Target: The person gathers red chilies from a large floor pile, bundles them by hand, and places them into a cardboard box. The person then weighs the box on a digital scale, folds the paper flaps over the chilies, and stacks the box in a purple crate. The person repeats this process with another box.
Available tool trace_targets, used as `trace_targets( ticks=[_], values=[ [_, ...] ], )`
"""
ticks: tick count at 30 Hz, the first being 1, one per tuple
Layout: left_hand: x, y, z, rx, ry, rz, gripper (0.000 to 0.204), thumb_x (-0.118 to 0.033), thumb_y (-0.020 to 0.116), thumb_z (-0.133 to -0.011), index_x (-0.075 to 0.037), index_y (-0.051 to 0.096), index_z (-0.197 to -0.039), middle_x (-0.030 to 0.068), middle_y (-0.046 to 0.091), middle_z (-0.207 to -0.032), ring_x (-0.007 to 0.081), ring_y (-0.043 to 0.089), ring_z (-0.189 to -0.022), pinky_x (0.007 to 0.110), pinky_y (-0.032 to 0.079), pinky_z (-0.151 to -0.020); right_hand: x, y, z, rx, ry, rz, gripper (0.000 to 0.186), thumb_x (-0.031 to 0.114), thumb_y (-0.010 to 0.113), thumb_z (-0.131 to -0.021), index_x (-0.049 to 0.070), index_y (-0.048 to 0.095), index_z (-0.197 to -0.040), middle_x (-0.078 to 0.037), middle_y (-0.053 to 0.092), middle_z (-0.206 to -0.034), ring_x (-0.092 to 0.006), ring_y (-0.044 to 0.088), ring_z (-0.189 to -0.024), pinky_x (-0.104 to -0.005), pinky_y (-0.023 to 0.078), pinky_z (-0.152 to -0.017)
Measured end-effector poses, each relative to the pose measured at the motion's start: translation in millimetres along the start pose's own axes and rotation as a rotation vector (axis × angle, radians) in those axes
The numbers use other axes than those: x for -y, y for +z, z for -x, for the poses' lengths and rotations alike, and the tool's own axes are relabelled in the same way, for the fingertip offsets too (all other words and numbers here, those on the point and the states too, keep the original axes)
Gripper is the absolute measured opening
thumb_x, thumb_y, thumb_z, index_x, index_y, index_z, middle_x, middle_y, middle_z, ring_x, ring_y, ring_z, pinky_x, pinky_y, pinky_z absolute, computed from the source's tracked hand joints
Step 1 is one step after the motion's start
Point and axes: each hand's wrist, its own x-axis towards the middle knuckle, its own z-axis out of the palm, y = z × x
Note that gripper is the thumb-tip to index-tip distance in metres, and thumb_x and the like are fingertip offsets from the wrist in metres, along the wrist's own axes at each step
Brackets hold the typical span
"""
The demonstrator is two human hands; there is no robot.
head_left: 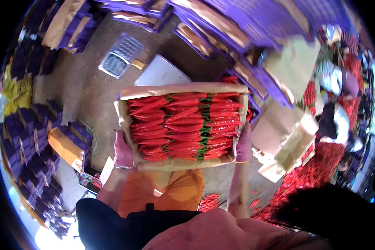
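Observation:
A paper-lined box [183, 88] full of red chili peppers [181, 125] is held in front of me, the peppers laid in rows with green stems between them. My left hand [123, 152], in a pink glove, grips its left side near the lower corner. On the opposite side, my right hand [243, 148], also pink-gloved, holds the box's edge; some of its fingers are hidden.
Purple boxes [212, 18] are stacked ahead and at left [27, 137]. A scale [119, 54] and white board [162, 71] lie beyond my box. At right are open cartons [281, 146], loose chilies [308, 166] and several people [335, 125] among them.

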Motion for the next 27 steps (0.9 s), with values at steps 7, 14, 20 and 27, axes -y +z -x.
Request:
trace_targets(
  ticks=[7,14,20,27],
  values=[
    [-10.6,-110.1,-51.9,-0.336,-0.398,0.609,0.034,-0.009,0.067,-0.079,-0.001,0.050,-0.107,0.0151,0.056,-0.093,0.0274,0.056,-0.084,0.039,0.047,-0.072,165.3,244.6,-59.3,0.378,-0.861,0.882,0.048,0.011,0.051,-0.093,-0.004,0.044,-0.138,-0.023,0.053,-0.131,-0.0376,0.050,-0.123,-0.0427,0.040,-0.104],
    [62.8,9.7,-51.9,-0.504,-0.698,1.454,0.033,-0.035,0.049,-0.097,-0.009,0.052,-0.117,0.0043,0.055,-0.107,0.0171,0.055,-0.091,0.034,0.048,-0.079,135.0,390.5,-133.3,0.509,-0.572,0.771,0.051,0.039,0.037,-0.102,-0.007,0.059,-0.106,-0.024,0.062,-0.101,-0.0389,0.058,-0.095,-0.0433,0.044,-0.084],
    [142.4,170.1,-62.7,-0.503,-1.070,1.897,0.067,-0.061,0.045,-0.095,-0.010,0.049,-0.139,0.0063,0.055,-0.132,0.0244,0.054,-0.118,0.037,0.045,-0.099,14.7,394.9,-233.7,0.403,-0.249,0.929,0.045,0.037,0.048,-0.100,-0.004,0.063,-0.090,-0.012,0.064,-0.087,-0.0219,0.058,-0.082,-0.0405,0.044,-0.074],
    [236.6,284.8,-98.0,-0.515,-1.152,1.632,0.072,-0.071,0.039,-0.092,-0.012,0.057,-0.129,0.0038,0.064,-0.117,0.0236,0.061,-0.099,0.038,0.051,-0.080,-113.1,360.0,-332.6,0.446,-0.325,1.000,0.048,0.037,0.046,-0.101,-0.007,0.062,-0.111,-0.013,0.063,-0.106,-0.0197,0.055,-0.097,-0.0329,0.042,-0.090]
  ],
)
